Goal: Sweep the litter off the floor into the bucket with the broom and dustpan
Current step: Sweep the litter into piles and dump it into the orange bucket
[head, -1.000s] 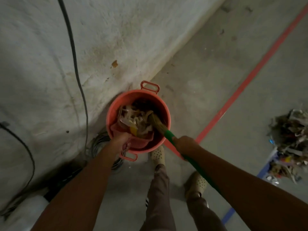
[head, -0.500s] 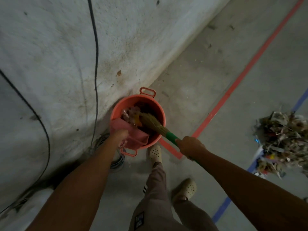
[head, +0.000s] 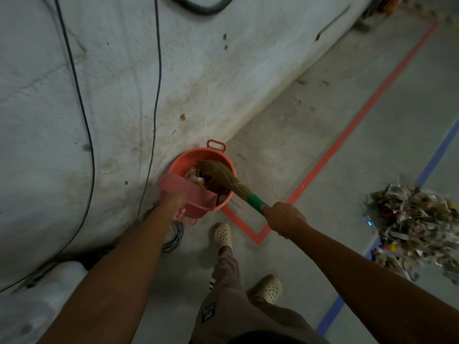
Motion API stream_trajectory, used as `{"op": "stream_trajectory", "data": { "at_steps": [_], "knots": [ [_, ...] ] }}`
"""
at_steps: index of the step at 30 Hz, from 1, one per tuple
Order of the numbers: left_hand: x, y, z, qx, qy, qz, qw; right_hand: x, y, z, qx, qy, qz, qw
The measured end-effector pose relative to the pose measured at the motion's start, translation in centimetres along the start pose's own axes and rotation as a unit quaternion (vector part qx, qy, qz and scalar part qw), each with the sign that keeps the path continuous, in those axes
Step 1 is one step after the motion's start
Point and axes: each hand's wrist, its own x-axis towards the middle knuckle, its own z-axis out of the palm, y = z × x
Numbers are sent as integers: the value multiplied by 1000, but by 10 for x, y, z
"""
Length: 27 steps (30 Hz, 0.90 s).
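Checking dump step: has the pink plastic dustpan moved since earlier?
Yes: pink plastic dustpan shifted left, now overhanging the rim of the round orange plastic bucket.

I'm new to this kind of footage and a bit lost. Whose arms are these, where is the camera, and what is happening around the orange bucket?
There is no machine here. The arms belong to a person, and the single camera sits on their head, looking forward and down, so you also see their own feet below. The left hand holds a pink dustpan at the rim of the bucket, which stands against the wall. The right hand grips the green handle of a broom, whose bristles reach into the bucket, where some litter shows. To the right, a pile of litter lies on the concrete floor, beyond a red tape line.
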Motion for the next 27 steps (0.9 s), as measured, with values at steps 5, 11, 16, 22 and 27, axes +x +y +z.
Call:
{"op": "stream_trajectory", "data": {
  "at_steps": [5, 11, 16, 22, 27],
  "knots": [
    [-30, -21, 5, -1, 34, 75, 997, -23, 20, 20, 58, 33, 9, 998],
    [-56, -41, 17, -16, 41, 139, 989, -62, 39, 55, 238, 56, 85, 966],
    [-71, -63, 43, -21, 34, 235, 971, -97, 72, 90, 329, 75, 121, 934],
    [-109, -60, 87, 21, -43, 286, 957, -131, 109, 107, 423, 122, 202, 875],
    [-130, -17, 146, 65, -99, 318, 941, -156, 156, 109, 510, 172, 249, 806]
  ]
}}
